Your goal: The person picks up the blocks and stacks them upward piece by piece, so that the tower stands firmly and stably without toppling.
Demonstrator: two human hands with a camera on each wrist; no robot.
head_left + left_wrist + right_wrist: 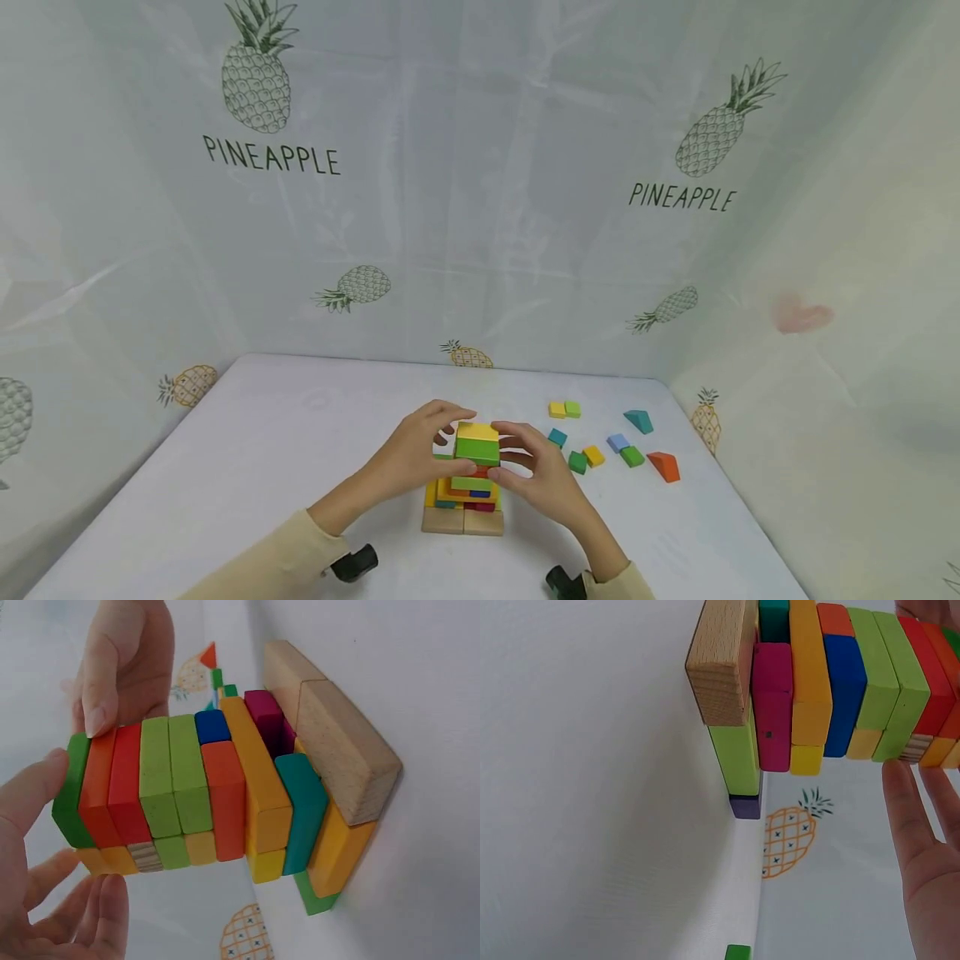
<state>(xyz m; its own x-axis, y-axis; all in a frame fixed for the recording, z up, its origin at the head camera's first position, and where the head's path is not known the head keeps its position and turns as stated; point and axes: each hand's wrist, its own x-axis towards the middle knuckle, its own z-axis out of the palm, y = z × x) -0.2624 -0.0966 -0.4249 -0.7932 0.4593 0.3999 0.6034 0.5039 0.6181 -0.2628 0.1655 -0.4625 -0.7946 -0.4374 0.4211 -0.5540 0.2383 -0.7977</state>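
Note:
A tall tower of coloured wooden blocks (474, 483) stands on two plain wooden blocks (352, 750). My left hand (405, 454) cups its left side near the top, thumb in front and fingers behind. In the left wrist view that thumb lies at the edge of the dark green top block (71, 787), with fingertips against the yellow blocks (105, 861) behind. From the other side my right hand (546, 483) holds the upper blocks, its thumb at the orange-red block (100, 787) just below the green one. Its fingers (907, 810) reach around the back in the right wrist view.
To the right lie several loose blocks: a yellow one (557, 410), a blue one (618, 442), a teal triangle (640, 421) and a red-orange triangle (664, 467). A pineapple-print curtain (480, 208) hangs behind the white table (300, 417).

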